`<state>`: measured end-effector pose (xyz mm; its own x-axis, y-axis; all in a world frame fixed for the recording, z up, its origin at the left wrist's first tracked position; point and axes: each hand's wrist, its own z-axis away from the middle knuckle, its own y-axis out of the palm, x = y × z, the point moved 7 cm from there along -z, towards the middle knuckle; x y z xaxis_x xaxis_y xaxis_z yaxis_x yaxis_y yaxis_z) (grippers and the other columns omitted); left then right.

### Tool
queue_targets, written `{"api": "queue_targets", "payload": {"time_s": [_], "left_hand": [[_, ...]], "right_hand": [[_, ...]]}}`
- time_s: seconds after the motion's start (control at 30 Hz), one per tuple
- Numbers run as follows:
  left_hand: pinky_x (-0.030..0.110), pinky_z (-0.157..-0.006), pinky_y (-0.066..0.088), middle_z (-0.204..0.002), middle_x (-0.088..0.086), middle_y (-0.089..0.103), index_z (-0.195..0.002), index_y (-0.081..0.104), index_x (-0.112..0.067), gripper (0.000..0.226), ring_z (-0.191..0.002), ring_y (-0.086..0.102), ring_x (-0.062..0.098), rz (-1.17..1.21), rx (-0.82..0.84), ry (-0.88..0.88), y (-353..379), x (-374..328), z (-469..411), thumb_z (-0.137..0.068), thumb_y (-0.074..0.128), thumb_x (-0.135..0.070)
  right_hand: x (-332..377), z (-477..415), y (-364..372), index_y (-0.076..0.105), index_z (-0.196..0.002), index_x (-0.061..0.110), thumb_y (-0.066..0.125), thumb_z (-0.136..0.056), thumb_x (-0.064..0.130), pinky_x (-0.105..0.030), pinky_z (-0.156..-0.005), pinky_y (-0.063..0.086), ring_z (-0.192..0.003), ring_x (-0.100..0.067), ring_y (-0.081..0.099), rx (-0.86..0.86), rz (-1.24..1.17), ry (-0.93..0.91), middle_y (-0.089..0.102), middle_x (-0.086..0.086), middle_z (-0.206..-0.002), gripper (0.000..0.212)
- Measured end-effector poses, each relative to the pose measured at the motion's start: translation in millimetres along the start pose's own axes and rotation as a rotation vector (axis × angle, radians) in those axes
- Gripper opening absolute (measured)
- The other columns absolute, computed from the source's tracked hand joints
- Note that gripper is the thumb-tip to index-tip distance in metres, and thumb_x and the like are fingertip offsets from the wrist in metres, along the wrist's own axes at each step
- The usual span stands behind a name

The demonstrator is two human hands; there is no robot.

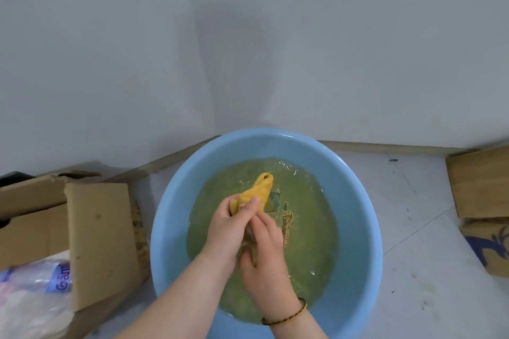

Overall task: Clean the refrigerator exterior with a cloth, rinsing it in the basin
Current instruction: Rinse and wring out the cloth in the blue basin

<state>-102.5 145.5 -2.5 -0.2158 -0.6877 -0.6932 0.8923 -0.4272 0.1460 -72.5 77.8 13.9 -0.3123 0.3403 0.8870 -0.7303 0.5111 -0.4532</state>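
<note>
A round light-blue basin (170, 217) stands on the floor, holding yellowish-green murky water. Above the water I hold a wet yellow cloth (260, 188), twisted into a roll that points away from me. My left hand (227, 224) grips the cloth's upper part, thumb over it. Just below, my right hand (264, 253) grips the lower end, which is mostly hidden between my palms. A braided bracelet sits on my right wrist. The refrigerator is not in sight.
An open cardboard box (93, 231) with plastic bags inside stands left of the basin. Two stacked cardboard boxes (482, 190) sit at the right edge. A grey wall (248, 49) rises behind the basin. Pale tiled floor (413, 215) lies to the right.
</note>
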Motion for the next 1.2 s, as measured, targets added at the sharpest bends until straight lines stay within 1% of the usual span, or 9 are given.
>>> {"api": "queue_targets", "payload": {"time_s": [0.2, 0.33, 0.47, 0.6, 0.7, 0.83, 0.93, 1.03, 1.2], "left_hand": [[0.028, -0.065, 0.048, -0.071, 0.003, 0.067, -0.086, 0.06, -0.01, 0.01, -0.072, 0.062, 0.018, 0.086, 0.058, -0.022, -3, -18, 10, -0.089, 0.051, -0.01], [0.029, -0.066, 0.047, -0.071, 0.004, 0.065, -0.082, 0.062, -0.01, 0.021, -0.07, 0.061, 0.016, 0.101, 0.22, -0.062, 1, -22, 19, -0.091, 0.043, -0.01], [0.03, -0.069, 0.047, -0.076, 0.005, 0.064, -0.083, 0.061, -0.012, 0.024, -0.072, 0.059, 0.015, 0.084, 0.251, -0.043, 7, -28, 23, -0.092, 0.039, -0.01], [0.033, -0.097, 0.038, -0.129, 0.006, 0.049, -0.121, 0.046, -0.021, 0.037, -0.111, 0.051, 0.018, -0.103, 0.046, 0.003, -5, -21, 14, -0.088, 0.051, -0.036], [0.043, -0.107, 0.03, -0.146, 0.004, 0.031, -0.145, 0.013, -0.027, 0.097, -0.129, 0.037, 0.024, -0.116, -0.025, -0.086, -4, -9, 17, -0.068, 0.065, -0.053], [0.041, -0.103, 0.033, -0.144, 0.008, 0.034, -0.144, 0.018, -0.018, 0.089, -0.127, 0.04, 0.027, -0.23, -0.135, -0.134, 2, -7, 1, -0.075, 0.072, -0.033], [0.035, -0.085, 0.05, -0.111, 0.014, 0.06, -0.128, 0.046, -0.008, 0.052, -0.094, 0.061, 0.026, -0.044, -0.086, -0.127, 8, -6, -16, -0.08, 0.067, -0.013], [0.027, -0.055, 0.053, -0.082, 0.008, 0.064, -0.105, 0.056, -0.006, 0.018, -0.06, 0.062, 0.016, 0.228, 0.047, -0.096, 20, -7, -18, -0.09, 0.053, -0.015], [0.024, -0.052, 0.049, -0.056, -0.002, 0.062, -0.081, 0.057, -0.014, 0.024, -0.044, 0.058, 0.009, 0.316, 0.115, -0.127, 29, -1, -18, -0.094, 0.044, -0.028]], "right_hand": [[1, 10, -37, 0.028, -0.136, 0.036, 0.046, -0.07, 0.03, -0.022, -0.112, 0.019, -0.132, 0.005, 0.02, -0.213, 0.079, -0.076, 0.02, 0.027, -0.143, 0.069], [-27, 0, -26, -0.003, -0.142, 0.029, 0.049, -0.04, 0.071, -0.033, -0.112, -0.012, -0.138, -0.001, 0.0, 0.129, 0.199, 0.291, 0.003, 0.016, -0.148, 0.122], [-23, -10, -7, 0.039, -0.117, 0.033, 0.074, -0.056, 0.038, -0.043, -0.102, 0.04, -0.107, -0.011, 0.056, 0.209, -0.118, 0.361, 0.057, 0.011, -0.112, 0.07], [-32, -13, -14, 0.052, -0.099, 0.024, 0.063, -0.073, 0.016, -0.036, -0.083, 0.049, -0.092, -0.024, 0.06, 0.107, 0.1, 0.441, 0.063, -0.001, -0.098, 0.029], [-17, -16, -31, 0.06, -0.098, 0.017, 0.076, -0.058, 0.022, -0.031, -0.077, 0.042, -0.086, -0.023, 0.06, -0.107, 0.663, 0.247, 0.062, 0.0, -0.089, 0.043], [7, -4, -17, 0.047, -0.086, 0.019, 0.079, -0.038, 0.011, -0.031, -0.076, 0.037, -0.068, -0.02, 0.044, -0.327, 0.819, -0.256, 0.054, 0.0, -0.064, 0.058], [2, -6, -17, 0.045, -0.096, 0.016, 0.077, -0.043, 0.0, -0.031, -0.081, 0.039, -0.077, -0.018, 0.04, -0.348, 0.631, -0.27, 0.056, -0.003, -0.074, 0.064], [-19, -10, -33, 0.04, -0.109, 0.029, 0.072, -0.061, 0.004, -0.017, -0.071, 0.037, -0.09, -0.012, 0.049, -0.393, 0.035, 0.178, 0.047, 0.015, -0.099, 0.064], [-49, -16, -14, 0.045, -0.12, 0.018, 0.064, -0.078, 0.004, -0.012, -0.08, 0.042, -0.097, -0.01, 0.055, 0.019, -0.177, 0.41, 0.057, 0.0, -0.117, 0.049]]}}
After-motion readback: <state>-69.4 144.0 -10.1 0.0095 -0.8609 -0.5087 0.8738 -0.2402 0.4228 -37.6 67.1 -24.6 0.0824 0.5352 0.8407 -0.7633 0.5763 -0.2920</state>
